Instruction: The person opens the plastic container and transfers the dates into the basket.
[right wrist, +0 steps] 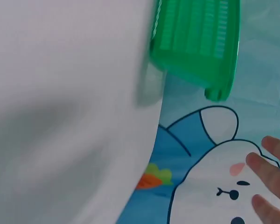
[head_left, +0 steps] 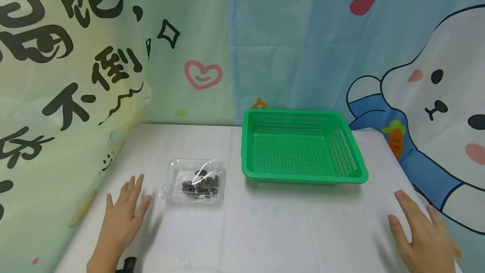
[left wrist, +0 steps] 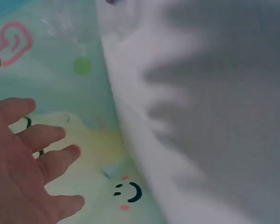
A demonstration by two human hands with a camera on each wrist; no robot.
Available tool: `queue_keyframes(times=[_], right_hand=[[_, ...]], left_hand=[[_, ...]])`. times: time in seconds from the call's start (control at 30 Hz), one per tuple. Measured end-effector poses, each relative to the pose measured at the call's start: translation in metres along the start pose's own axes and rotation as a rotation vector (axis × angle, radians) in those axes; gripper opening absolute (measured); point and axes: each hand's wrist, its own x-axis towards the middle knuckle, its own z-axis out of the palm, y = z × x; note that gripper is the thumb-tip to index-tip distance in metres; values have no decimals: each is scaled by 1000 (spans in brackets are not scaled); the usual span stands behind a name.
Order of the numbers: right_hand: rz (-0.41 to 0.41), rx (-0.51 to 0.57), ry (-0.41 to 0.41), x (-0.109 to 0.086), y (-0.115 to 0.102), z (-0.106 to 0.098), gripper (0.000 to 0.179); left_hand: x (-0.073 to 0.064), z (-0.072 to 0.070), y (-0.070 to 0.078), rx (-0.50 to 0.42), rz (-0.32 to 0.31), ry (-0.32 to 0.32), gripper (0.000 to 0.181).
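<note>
Over the table's left side my left hand [head_left: 123,218] is held with its fingers spread, and nothing is in it. The left wrist view shows the same hand [left wrist: 28,163] with fingers apart. Nearest to it stands a clear plastic box [head_left: 174,180] containing several small dark pieces [head_left: 201,185], too small to identify. At the right edge, my right hand [head_left: 428,235] also has its fingers extended and holds nothing. Its fingers [right wrist: 270,175] show at the right of the right wrist view. A green plastic basket [head_left: 303,179] with perforated walls sits at the back, between the hands.
A white cloth [head_left: 265,231] covers the table. Behind and beside it hangs a printed curtain [head_left: 288,45] with dark lettering, hearts and a cartoon animal. A black strap or device part [head_left: 129,263] shows by the left wrist.
</note>
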Motion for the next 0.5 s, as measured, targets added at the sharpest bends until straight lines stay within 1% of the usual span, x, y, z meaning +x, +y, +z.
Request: queue_keyframes(times=[0.03,0.1,0.17,0.27,0.33,0.4,0.5], right_hand=[[-5,27,65,-1,-5,2,59],[-15,77,171,-3,-17,6,51],[-11,127,234,-4,-30,10,47],[-8,191,279,-6,-49,18,43],[-26,261,302,-8,-61,26,41],[-68,337,339,-8,-72,34,38],[-129,439,371,-11,-86,44,33]], left_hand=[[-2,2,4,-37,-26,4,66],[-4,6,11,-99,-68,37,62],[-6,10,18,-137,-110,82,57],[-6,16,25,-188,-190,147,47],[-5,20,28,-222,-250,176,40],[-5,24,31,-274,-308,195,35],[-5,32,36,-358,-370,204,31]])
